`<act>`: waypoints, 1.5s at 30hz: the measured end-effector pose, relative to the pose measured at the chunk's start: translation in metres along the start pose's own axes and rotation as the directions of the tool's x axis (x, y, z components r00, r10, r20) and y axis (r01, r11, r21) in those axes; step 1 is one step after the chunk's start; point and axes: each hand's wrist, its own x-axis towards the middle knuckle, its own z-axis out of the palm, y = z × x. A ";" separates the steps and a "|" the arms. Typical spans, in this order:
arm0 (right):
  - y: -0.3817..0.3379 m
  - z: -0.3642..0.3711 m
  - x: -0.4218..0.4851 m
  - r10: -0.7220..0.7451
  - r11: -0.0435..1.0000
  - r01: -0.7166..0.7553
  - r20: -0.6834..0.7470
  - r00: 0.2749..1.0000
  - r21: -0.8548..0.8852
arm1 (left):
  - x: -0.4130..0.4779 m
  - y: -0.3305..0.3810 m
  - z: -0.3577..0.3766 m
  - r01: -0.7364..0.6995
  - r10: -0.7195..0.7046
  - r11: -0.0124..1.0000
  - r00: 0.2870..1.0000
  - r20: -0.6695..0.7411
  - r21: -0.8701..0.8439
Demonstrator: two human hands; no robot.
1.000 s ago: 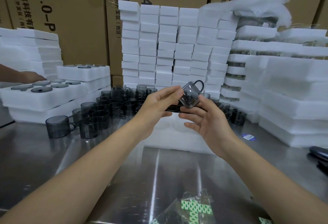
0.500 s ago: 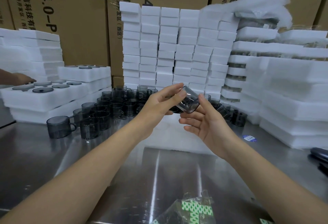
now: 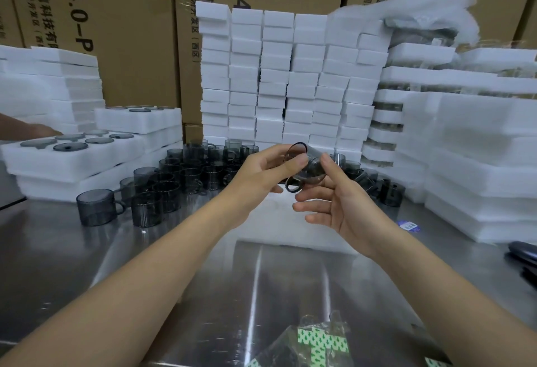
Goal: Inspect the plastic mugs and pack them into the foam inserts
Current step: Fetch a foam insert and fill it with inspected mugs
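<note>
1. A dark see-through mug is held up in the air by both hands, above the white foam insert that lies on the shiny table.
2. The mug is tipped on its side. Its round mouth is turned up and to the left, its bottom is turned to the right, and its handle hangs down.
3. The left hand is pinched on the mug near the mouth, with thumb and fingers pressed together on it.
4. The right hand is held at the bottom end. Its thumb is pressed on the mug, and the other fingers are spread open below.
5. The foam insert is right under the hands, so the mug would likely have to be turned upright and brought straight down. Neither hand looks nearer.
6. Many more mugs are left on the table to the left.
</note>
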 end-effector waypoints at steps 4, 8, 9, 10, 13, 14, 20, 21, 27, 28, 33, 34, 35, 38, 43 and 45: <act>0.003 -0.004 0.002 0.029 0.998 -0.029 0.000 1.000 -0.063 | 0.001 -0.003 -0.001 -0.009 0.008 0.999 1.000 -0.021 -0.036; 0.000 -0.012 0.010 0.003 0.995 -0.011 -0.079 0.997 -0.095 | 0.006 -0.006 -0.006 0.075 -0.114 0.971 0.980 -0.162 -0.228; -0.001 -0.016 0.012 -0.052 0.992 0.034 -0.150 0.987 -0.122 | 0.008 -0.008 -0.010 0.094 -0.162 0.945 0.967 -0.199 -0.312; -0.001 -0.022 0.014 -0.126 0.980 0.086 -0.224 0.967 -0.178 | 0.010 -0.009 -0.016 0.102 -0.203 0.911 0.954 -0.220 -0.400; 0.006 -0.044 0.022 -0.387 0.841 0.180 -0.334 0.859 -0.511 | 0.014 -0.011 -0.036 0.069 -0.295 0.772 0.919 -0.260 -0.632; 0.010 -0.053 0.025 -0.440 0.739 0.143 -0.310 0.843 -0.659 | 0.014 -0.012 -0.041 0.057 -0.315 0.741 0.909 -0.272 -0.669; 0.022 -0.070 0.028 -0.115 0.538 -0.005 -0.079 0.990 -0.843 | 0.017 -0.019 -0.054 0.079 -0.356 0.697 0.901 -0.249 -0.712; 0.021 -0.069 0.028 -0.130 0.540 0.006 -0.077 0.989 -0.841 | 0.017 -0.020 -0.055 0.086 -0.347 0.707 0.907 -0.238 -0.702; 0.012 -0.058 0.016 -0.077 0.529 0.053 0.015 0.997 -0.847 | 0.020 -0.018 -0.050 0.122 -0.207 0.880 0.968 -0.140 -0.459; 0.012 -0.056 0.014 -0.068 0.542 0.074 0.044 0.997 -0.837 | 0.019 -0.018 -0.047 0.127 -0.175 0.926 0.979 -0.106 -0.356; 0.015 -0.050 0.015 -0.046 0.569 0.124 0.119 0.992 -0.813 | 0.013 -0.022 -0.028 0.081 -0.078 0.943 0.997 -0.021 0.323; 0.016 -0.050 0.016 -0.044 0.571 0.122 0.118 0.992 -0.812 | 0.012 -0.024 -0.024 0.066 -0.067 0.917 0.998 -0.010 0.395; 0.016 -0.050 0.016 -0.041 0.575 0.116 0.114 0.993 -0.810 | 0.012 -0.026 -0.023 0.061 -0.063 0.891 0.998 -0.010 0.449; 0.017 -0.050 0.016 -0.041 0.584 0.107 0.102 0.994 -0.805 | 0.012 -0.027 -0.021 0.088 -0.047 0.791 0.995 -0.083 0.606; 0.019 -0.048 0.017 -0.057 0.573 0.116 0.102 0.993 -0.811 | 0.014 -0.028 -0.013 0.093 0.096 0.582 0.979 -0.181 0.808; 0.019 -0.048 0.016 -0.056 0.575 0.114 0.100 0.993 -0.810 | 0.013 -0.029 -0.009 0.080 0.147 0.498 0.974 -0.174 0.864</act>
